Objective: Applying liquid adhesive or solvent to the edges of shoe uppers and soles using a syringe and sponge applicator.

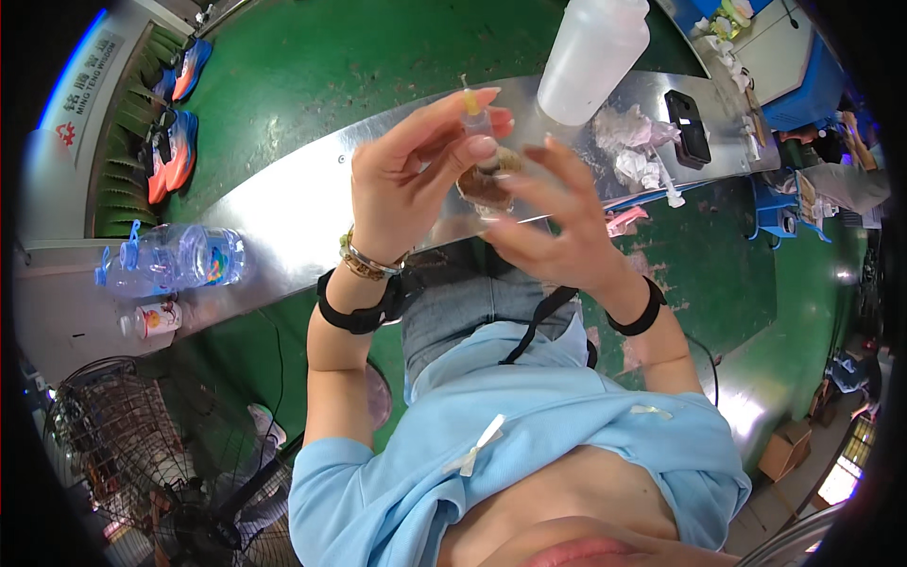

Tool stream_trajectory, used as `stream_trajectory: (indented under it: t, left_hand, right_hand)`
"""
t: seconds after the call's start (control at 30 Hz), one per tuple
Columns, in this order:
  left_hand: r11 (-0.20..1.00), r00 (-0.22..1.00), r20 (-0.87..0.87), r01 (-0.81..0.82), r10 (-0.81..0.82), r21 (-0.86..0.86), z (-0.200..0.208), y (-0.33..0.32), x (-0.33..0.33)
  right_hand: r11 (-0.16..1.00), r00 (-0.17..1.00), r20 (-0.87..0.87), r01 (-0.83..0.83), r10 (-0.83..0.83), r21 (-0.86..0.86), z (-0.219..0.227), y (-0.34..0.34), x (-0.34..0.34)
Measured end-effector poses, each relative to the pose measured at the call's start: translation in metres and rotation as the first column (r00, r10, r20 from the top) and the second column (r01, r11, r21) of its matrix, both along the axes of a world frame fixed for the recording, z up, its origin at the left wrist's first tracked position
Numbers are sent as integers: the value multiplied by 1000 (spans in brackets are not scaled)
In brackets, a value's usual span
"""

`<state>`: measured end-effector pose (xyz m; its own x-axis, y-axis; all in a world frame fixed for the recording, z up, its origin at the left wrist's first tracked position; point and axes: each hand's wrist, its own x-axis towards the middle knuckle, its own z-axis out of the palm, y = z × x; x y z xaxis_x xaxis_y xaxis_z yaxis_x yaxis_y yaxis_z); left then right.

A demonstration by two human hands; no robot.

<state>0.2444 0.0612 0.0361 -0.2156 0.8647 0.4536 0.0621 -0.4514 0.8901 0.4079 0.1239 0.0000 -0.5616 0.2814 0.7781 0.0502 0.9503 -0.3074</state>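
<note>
My left hand (pixel 425 156) is closed around a small clear tube with a yellow tip and a thin needle (pixel 471 102), which points away from me. The thumb and fingers pinch its body, and its lower end is partly hidden. To its right, my right hand (pixel 553 213) is raised with the fingers spread and blurred by motion. Between the two hands, just beyond the right fingertips, there is a brown rounded thing (pixel 485 187), partly covered; its kind cannot be made out. Whether the right fingers touch it cannot be told.
Under my hands runs a shiny metal bench (pixel 293 203). A large white plastic bottle (pixel 593 61) stands at its far side, with crumpled tissue (pixel 638 151) and a black phone (pixel 688 128) to the right. Clear water bottles (pixel 175 258) lie at left, above a fan (pixel 179 463).
</note>
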Motion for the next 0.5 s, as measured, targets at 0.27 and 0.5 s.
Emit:
stream_trajectory:
  t: [0.27, 0.5]
  left_hand:
    - [983, 907, -392, -102, 155, 154, 21, 4, -2]
    - [989, 975, -222, 6, 27, 145, 40, 9, -3]
  right_hand:
    - [841, 981, 5, 162, -192, 517, -8, 10, -30]
    - [867, 997, -73, 39, -3, 498, 9, 21, -35]
